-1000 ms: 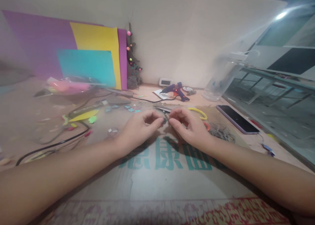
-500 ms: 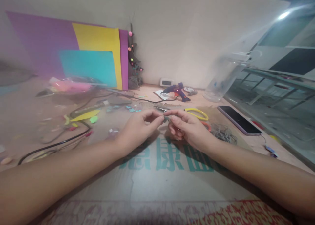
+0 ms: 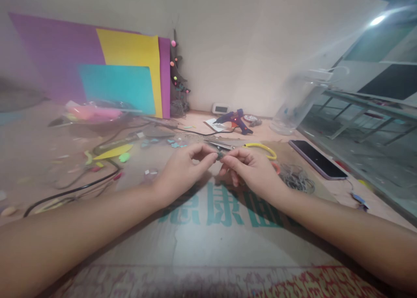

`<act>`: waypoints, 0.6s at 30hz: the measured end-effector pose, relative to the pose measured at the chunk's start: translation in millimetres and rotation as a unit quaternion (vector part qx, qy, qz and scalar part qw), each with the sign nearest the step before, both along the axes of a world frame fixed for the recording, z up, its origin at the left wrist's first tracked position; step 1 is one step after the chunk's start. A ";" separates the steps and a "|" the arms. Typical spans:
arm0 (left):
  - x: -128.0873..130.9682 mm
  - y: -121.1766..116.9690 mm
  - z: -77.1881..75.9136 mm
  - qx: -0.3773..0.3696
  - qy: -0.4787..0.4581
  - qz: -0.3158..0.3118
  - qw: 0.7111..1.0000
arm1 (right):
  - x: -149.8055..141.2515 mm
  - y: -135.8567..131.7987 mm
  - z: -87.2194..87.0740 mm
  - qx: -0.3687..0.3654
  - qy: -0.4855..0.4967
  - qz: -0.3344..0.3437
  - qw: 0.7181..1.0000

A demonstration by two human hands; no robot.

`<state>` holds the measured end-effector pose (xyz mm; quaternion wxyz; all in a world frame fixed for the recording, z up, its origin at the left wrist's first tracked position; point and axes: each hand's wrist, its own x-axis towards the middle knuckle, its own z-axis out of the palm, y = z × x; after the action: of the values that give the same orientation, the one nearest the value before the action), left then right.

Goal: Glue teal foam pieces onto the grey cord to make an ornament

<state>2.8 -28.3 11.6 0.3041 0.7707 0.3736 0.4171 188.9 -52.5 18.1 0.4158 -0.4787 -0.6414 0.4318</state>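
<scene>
Over the middle of the table, my left hand (image 3: 187, 165) and my right hand (image 3: 249, 165) meet fingertip to fingertip. Between them is a small dark grey-green piece (image 3: 220, 155), too small to name, pinched by thumb and forefinger on both sides. My right hand's lower fingers are loosely curled. Just beyond the fingertips lie scissors (image 3: 260, 146) with yellow and orange handles, partly covered by my right hand. A tangle of grey cord (image 3: 297, 178) rests to the right of that hand.
A glue gun (image 3: 237, 120) with a lit red light stands at the back, its black cable running left. A phone (image 3: 317, 159) lies at right, near a clear plastic jug (image 3: 293, 102). Craft scraps and a yellow piece (image 3: 114, 152) litter the left. Coloured sheets (image 3: 130, 50) lean on the wall.
My right thumb and fingers have shifted on the small piece, and the forefinger is more bent. More of the scissor blades shows. My left hand has hardly moved.
</scene>
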 end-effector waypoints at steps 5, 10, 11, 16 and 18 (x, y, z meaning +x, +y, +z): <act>-0.4 0.7 -1.6 0.019 -0.001 -0.007 1.000 | 0.4 0.1 -0.9 -0.057 0.021 0.044 0.997; -1.3 0.4 -1.7 0.024 -0.002 -0.022 0.999 | 1.5 3.7 -4.1 -0.117 0.079 0.072 0.987; -1.4 0.3 -1.6 0.022 -0.003 -0.024 0.999 | 1.8 4.2 -4.2 -0.122 0.086 0.073 0.986; -1.3 0.3 -2.7 0.011 -0.004 -0.031 0.999 | 2.7 3.7 -4.0 -0.103 0.097 0.065 0.988; -1.0 0.7 -4.0 0.009 -0.007 -0.032 0.999 | 2.7 2.8 -4.5 -0.092 0.097 0.064 0.989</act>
<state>1.8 -27.6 7.6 0.3132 0.7819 0.3430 0.4158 191.6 -49.7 13.6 0.4017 -0.4288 -0.5850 0.5591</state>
